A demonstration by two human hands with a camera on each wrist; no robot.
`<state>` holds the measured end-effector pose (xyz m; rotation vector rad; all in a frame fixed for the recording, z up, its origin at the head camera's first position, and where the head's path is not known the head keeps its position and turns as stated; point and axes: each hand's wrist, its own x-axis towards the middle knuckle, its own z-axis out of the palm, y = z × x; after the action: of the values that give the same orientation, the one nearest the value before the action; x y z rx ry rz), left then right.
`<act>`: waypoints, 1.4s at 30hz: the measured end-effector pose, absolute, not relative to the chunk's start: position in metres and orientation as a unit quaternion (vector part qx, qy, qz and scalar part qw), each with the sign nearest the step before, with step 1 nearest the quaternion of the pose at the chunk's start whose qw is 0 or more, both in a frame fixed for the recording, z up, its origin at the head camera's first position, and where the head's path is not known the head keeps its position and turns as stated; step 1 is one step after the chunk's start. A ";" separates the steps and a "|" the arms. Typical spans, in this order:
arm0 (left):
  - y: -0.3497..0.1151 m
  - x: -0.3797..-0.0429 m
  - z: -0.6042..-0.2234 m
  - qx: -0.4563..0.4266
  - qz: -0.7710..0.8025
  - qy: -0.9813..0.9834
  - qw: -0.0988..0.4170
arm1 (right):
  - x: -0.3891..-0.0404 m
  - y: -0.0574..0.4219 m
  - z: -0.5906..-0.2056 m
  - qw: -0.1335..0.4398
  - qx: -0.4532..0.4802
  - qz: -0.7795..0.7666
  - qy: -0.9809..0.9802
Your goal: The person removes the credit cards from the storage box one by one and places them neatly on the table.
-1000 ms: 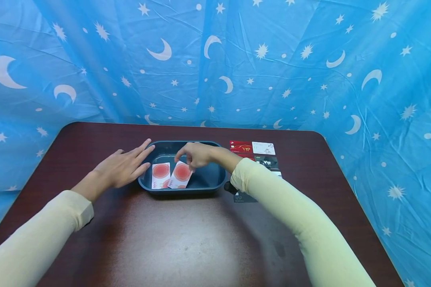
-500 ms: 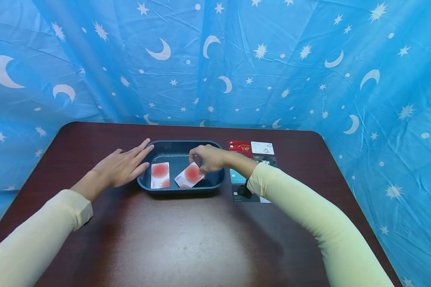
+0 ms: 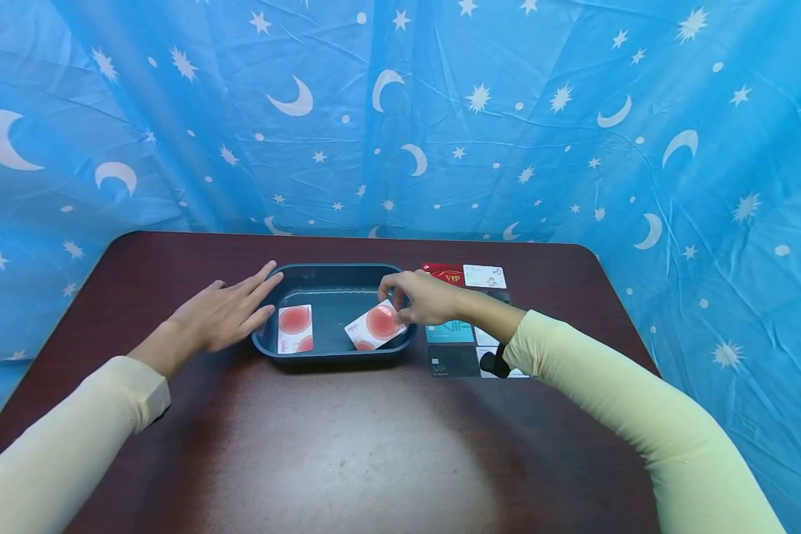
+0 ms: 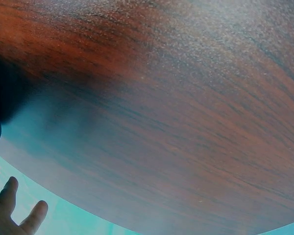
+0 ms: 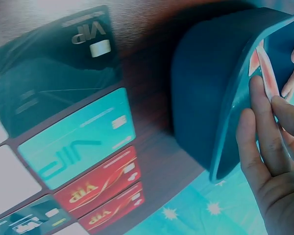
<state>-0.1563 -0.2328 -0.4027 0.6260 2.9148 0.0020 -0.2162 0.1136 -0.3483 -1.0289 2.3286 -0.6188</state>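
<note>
A dark blue rounded tray [image 3: 330, 320] stands near the back of the table. My left hand [image 3: 230, 315] lies at its left rim, fingers straight. On the tray's floor at the left lies a white card with pink circles [image 3: 295, 328]. A matching pink-circle card [image 3: 377, 326] is tilted over the right part of the tray, pinched at its right end by my right hand [image 3: 430, 299]. Seen edge-on in the right wrist view, the pinched card [image 5: 268, 73] sits between thumb and fingers. Only some fingers of the left hand [image 4: 19, 210] show in the left wrist view.
Right of the tray, several cards lie in rows: a dark VIP card [image 3: 450, 360], a turquoise one [image 5: 81, 139], a red one [image 5: 100, 188] and a white one [image 3: 484, 276]. My right forearm covers part of them. A blue star-patterned curtain [image 3: 347, 148] hangs behind the table.
The right hand has moved rightward across the tray, carrying the pinched card away from the other one and turning it more sideways. The left hand stays at the rim.
</note>
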 end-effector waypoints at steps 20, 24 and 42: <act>-0.231 -0.156 -0.404 0.219 -0.011 0.973 0.071 | -0.202 0.185 -0.345 0.186 -0.335 -0.331 0.863; -0.232 -0.156 -0.404 0.216 -0.016 0.974 0.070 | -0.194 0.198 -0.352 0.194 -0.329 -0.349 0.856; -0.231 -0.158 -0.401 0.225 -0.032 0.972 0.065 | -0.158 0.256 -0.398 0.300 -0.272 -0.373 0.835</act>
<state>-0.1584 -0.2312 -0.4010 0.6796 2.9313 -0.0974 -0.1580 0.2557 -0.3975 -0.7213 2.2165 -0.9900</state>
